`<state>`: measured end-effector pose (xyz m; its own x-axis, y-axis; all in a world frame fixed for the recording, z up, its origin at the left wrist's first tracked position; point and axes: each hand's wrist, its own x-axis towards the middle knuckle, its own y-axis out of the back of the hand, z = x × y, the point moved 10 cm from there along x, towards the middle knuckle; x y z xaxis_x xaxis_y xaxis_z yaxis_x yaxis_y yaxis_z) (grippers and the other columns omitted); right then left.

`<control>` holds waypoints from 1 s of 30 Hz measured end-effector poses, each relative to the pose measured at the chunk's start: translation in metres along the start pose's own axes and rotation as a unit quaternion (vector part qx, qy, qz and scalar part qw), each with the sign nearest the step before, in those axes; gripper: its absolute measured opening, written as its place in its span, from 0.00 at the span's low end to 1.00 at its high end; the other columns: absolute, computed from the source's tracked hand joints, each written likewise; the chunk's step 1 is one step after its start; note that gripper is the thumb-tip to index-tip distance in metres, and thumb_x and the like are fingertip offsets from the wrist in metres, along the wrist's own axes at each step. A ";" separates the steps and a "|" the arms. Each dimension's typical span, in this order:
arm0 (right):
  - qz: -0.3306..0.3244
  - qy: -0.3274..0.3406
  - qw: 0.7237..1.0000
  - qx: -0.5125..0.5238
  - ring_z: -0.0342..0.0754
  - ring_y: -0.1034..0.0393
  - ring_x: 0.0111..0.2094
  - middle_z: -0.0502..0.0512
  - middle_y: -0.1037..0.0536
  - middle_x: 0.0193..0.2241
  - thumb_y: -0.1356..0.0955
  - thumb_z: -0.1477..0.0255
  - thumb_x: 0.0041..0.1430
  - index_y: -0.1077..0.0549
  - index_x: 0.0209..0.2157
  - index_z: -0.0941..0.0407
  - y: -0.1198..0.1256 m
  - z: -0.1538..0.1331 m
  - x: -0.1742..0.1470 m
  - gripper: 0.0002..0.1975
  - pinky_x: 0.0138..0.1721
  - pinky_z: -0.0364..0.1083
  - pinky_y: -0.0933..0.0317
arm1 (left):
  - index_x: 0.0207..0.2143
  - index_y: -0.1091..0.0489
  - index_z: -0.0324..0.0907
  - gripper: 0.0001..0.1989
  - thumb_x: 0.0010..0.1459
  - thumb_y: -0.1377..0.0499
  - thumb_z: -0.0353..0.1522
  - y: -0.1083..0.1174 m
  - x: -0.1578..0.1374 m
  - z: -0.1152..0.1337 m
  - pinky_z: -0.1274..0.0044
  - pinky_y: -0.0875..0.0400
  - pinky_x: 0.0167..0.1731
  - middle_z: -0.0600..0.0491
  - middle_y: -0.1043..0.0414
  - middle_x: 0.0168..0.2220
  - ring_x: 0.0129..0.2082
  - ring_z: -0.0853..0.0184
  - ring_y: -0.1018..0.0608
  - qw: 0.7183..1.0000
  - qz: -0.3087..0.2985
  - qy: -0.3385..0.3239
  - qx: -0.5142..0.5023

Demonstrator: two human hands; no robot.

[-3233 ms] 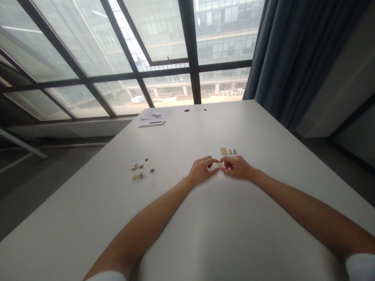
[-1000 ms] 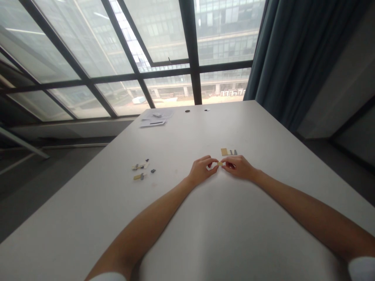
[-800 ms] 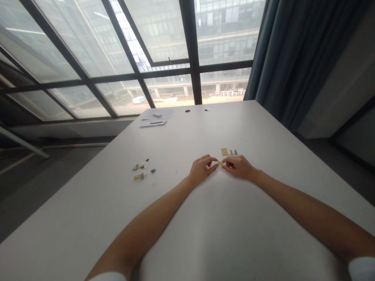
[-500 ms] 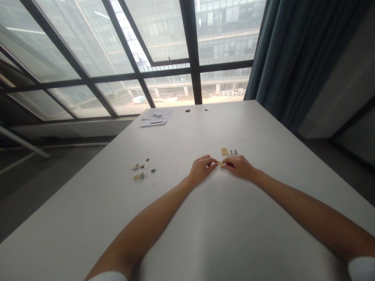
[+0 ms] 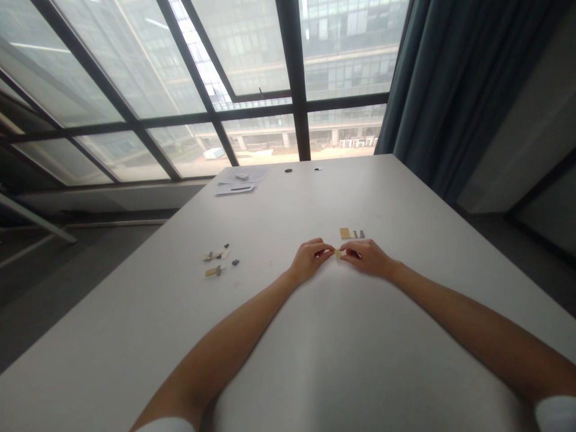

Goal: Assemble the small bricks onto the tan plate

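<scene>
A small tan piece (image 5: pixel 338 254), probably a toy building brick, is between my two hands just above the white table. My left hand (image 5: pixel 310 258) pinches its left side between thumb and forefinger. On the right side, the thumb and forefinger of my right hand (image 5: pixel 365 257) close around the same piece. Just beyond my right hand lies a tan studded plate (image 5: pixel 344 233), with several small grey and white pieces (image 5: pixel 359 234) in a row beside it.
To the left on the table (image 5: pixel 270 312) lie joined tan, white and grey pieces (image 5: pixel 216 255), another tan and grey assembly (image 5: pixel 215 272) and a dark loose piece (image 5: pixel 236 262). Papers (image 5: pixel 238 180) rest at the far left corner. Windows and a dark curtain (image 5: pixel 432 96) stand behind.
The tan piece has turned slightly between my fingertips and shows more of its face. My right fingertips have shifted a little; the hands otherwise keep their place.
</scene>
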<state>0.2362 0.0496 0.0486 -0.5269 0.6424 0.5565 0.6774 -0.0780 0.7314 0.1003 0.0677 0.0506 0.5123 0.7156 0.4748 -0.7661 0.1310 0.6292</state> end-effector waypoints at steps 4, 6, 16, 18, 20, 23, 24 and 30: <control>-0.003 0.000 1.000 0.005 0.45 0.31 0.27 0.52 0.23 0.26 0.32 0.65 0.65 0.23 0.41 0.55 -0.001 0.001 0.000 0.10 0.32 0.42 0.41 | 0.39 0.19 0.42 0.16 0.65 0.42 0.42 0.001 0.000 -0.001 0.79 0.37 0.30 0.54 0.33 0.27 0.27 0.71 0.32 1.000 0.005 0.002 -0.016; -0.003 0.000 1.000 0.006 0.44 0.31 0.27 0.52 0.23 0.26 0.32 0.65 0.65 0.23 0.42 0.55 -0.001 0.000 -0.001 0.09 0.32 0.42 0.41 | 0.39 0.19 0.42 0.16 0.65 0.42 0.43 0.001 0.000 -0.001 0.79 0.37 0.30 0.54 0.33 0.27 0.27 0.71 0.32 1.000 0.005 0.004 -0.020; 0.000 0.002 1.000 0.015 0.43 0.33 0.25 0.50 0.24 0.25 0.31 0.66 0.63 0.24 0.44 0.56 -0.002 0.000 -0.001 0.10 0.31 0.42 0.40 | 0.39 0.20 0.42 0.15 0.65 0.42 0.42 -0.001 0.000 0.000 0.79 0.37 0.30 0.54 0.34 0.27 0.27 0.72 0.32 1.000 0.004 -0.005 -0.026; 0.000 0.000 1.000 0.017 0.43 0.33 0.25 0.50 0.25 0.25 0.31 0.67 0.63 0.24 0.44 0.55 -0.001 0.000 -0.001 0.10 0.31 0.41 0.41 | 0.39 0.20 0.42 0.14 0.65 0.41 0.41 0.000 0.000 0.000 0.79 0.37 0.30 0.54 0.34 0.27 0.27 0.72 0.32 1.000 0.005 -0.008 -0.025; 0.000 0.001 1.000 0.017 0.42 0.34 0.24 0.49 0.25 0.25 0.31 0.68 0.62 0.24 0.43 0.55 -0.001 -0.001 -0.001 0.09 0.31 0.41 0.41 | 0.39 0.20 0.42 0.13 0.65 0.41 0.40 0.000 0.000 0.000 0.80 0.37 0.30 0.55 0.34 0.27 0.26 0.72 0.32 1.000 0.007 -0.010 -0.024; -0.002 0.005 1.000 0.014 0.42 0.35 0.24 0.49 0.25 0.24 0.31 0.67 0.62 0.25 0.42 0.55 -0.001 -0.002 -0.001 0.08 0.30 0.41 0.42 | 0.39 0.20 0.42 0.12 0.65 0.40 0.38 -0.001 0.000 0.000 0.80 0.37 0.30 0.55 0.34 0.27 0.26 0.73 0.32 1.000 0.003 -0.009 -0.021; -0.002 0.005 1.000 0.014 0.42 0.35 0.24 0.49 0.25 0.24 0.31 0.67 0.62 0.25 0.42 0.55 -0.002 -0.002 -0.001 0.08 0.30 0.41 0.42 | 0.39 0.20 0.42 0.12 0.65 0.41 0.38 -0.002 0.000 0.000 0.80 0.37 0.30 0.55 0.34 0.27 0.26 0.73 0.32 1.000 0.001 -0.007 -0.019; 0.006 0.011 1.000 0.016 0.41 0.36 0.23 0.48 0.26 0.24 0.30 0.67 0.62 0.26 0.41 0.54 -0.001 -0.002 0.000 0.07 0.30 0.41 0.42 | 0.40 0.20 0.42 0.12 0.66 0.43 0.36 -0.003 0.000 0.002 0.80 0.37 0.30 0.55 0.33 0.27 0.26 0.72 0.32 1.000 -0.007 -0.001 0.004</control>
<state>0.2348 0.0478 0.0486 -0.5296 0.6241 0.5745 0.6998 -0.0612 0.7117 0.1035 0.0659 0.0496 0.5235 0.7124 0.4675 -0.7558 0.1349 0.6407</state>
